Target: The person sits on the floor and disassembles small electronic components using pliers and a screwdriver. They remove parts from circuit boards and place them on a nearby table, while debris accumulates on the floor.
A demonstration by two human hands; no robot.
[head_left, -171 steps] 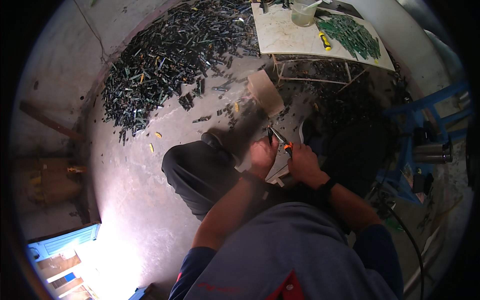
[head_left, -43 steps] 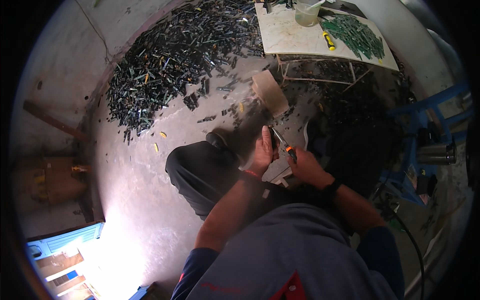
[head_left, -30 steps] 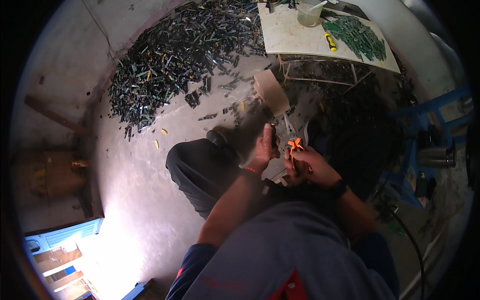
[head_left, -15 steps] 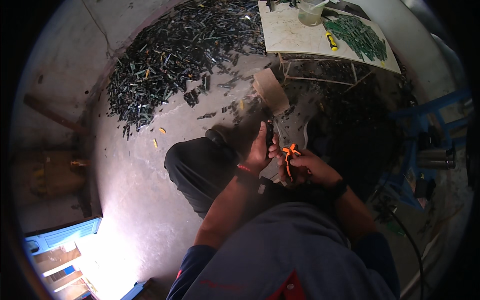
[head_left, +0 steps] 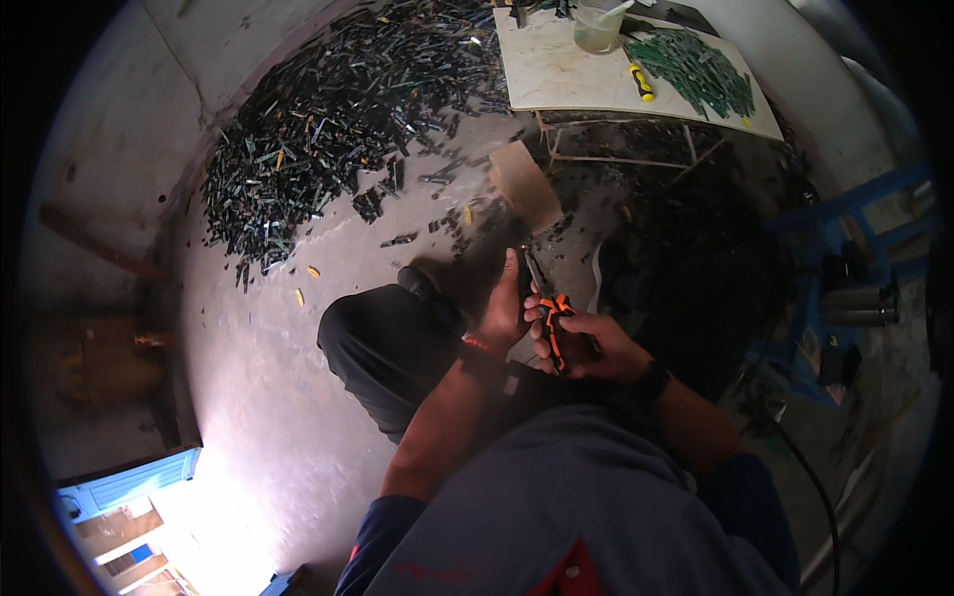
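My right hand point(head_left: 608, 348) is wrapped round pliers point(head_left: 554, 316) with orange and black handles. Their long metal jaws point up and away, right against the dark piece in my left hand. My left hand point(head_left: 503, 310) is closed, thumb stretched along a dark, narrow piece point(head_left: 525, 260) whose exact kind I cannot make out. A small coppery glint shows at its far tip. Both hands are close together above my lap, between my dark-trousered knees.
A large heap of dark strips point(head_left: 288, 149) covers the floor at far left. A brick-like block point(head_left: 525, 187) lies ahead. On the low white-topped table point(head_left: 547, 70) are a cup point(head_left: 598, 32), a yellow-black screwdriver point(head_left: 641, 83) and green strips point(head_left: 696, 74). A blue stool frame point(head_left: 855, 214) stands right.
The pliers have come up and left, so their jaws now meet the dark piece in my left hand. Their handles are turned more upright. The whole view has shifted slightly.
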